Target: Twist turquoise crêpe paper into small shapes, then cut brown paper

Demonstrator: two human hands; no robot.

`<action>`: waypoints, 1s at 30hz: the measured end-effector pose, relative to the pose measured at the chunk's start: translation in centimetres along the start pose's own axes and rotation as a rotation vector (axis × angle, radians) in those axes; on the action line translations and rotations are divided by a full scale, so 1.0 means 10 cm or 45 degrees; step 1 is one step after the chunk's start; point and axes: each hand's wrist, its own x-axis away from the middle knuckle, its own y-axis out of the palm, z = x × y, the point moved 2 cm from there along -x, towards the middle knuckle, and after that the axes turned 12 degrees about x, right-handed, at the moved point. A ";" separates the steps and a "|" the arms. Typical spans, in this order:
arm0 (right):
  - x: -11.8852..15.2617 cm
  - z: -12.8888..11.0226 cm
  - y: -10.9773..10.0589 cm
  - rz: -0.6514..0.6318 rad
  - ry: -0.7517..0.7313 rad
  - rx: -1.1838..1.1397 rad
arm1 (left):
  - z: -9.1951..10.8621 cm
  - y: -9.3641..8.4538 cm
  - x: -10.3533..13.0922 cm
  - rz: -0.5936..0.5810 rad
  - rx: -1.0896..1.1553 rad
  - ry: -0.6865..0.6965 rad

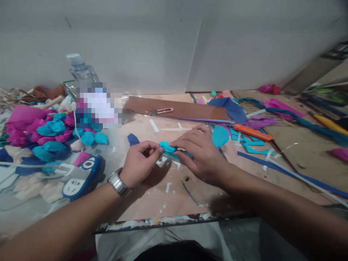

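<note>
A small bunched piece of turquoise crepe paper (166, 146) is held between my two hands above the tabletop. My left hand (141, 159) pinches its left edge between thumb and forefinger. From the other side, my right hand (199, 150) closes over its right part, hiding much of it. A dark blue paper piece (133, 139) lies just behind my left hand. Beyond my right fingers is a rounded turquoise paper piece (220, 136). White scraps are scattered below and around the hands.
An orange utility knife (252, 132) and pink thread snips (165, 110) lie farther back, the snips on brown sheets (190, 110). At left are magenta and turquoise paper bundles (50, 132), a blue power strip (84, 175) and a clear bottle (81, 69). Cardboard (307, 159) lies at right.
</note>
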 end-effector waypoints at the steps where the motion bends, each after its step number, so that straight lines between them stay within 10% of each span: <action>1: 0.00 0.00 0.00 -0.010 -0.003 0.002 | 0.00 0.00 0.00 0.003 -0.005 0.003; 17: 0.01 0.09 0.06 0.061 0.266 -0.181 | 0.04 0.01 0.01 -0.099 0.106 -0.151; 30: 0.03 0.10 0.08 0.095 0.279 -0.268 | 0.08 0.07 0.10 -0.443 0.138 0.143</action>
